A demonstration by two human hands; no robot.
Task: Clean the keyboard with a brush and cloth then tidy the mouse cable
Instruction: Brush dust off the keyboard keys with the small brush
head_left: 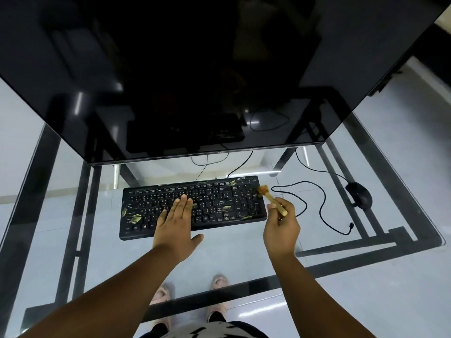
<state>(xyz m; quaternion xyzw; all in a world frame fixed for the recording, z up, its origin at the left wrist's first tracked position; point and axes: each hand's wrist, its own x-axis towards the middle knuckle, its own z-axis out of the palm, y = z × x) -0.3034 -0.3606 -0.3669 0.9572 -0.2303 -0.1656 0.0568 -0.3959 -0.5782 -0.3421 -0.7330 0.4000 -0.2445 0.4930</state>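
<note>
Keyboard (192, 207), black, leaf scraps littering its keys.

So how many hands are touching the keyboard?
1. The left hand lies flat on the middle keys of the keyboard. The right hand is off its right end, holding a brush whose bristles reach the keyboard's right edge.

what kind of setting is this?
Likely an office or home computer desk: a glass-topped table carrying a large dark monitor, a black keyboard and a wired mouse, over a pale tiled floor.
</note>
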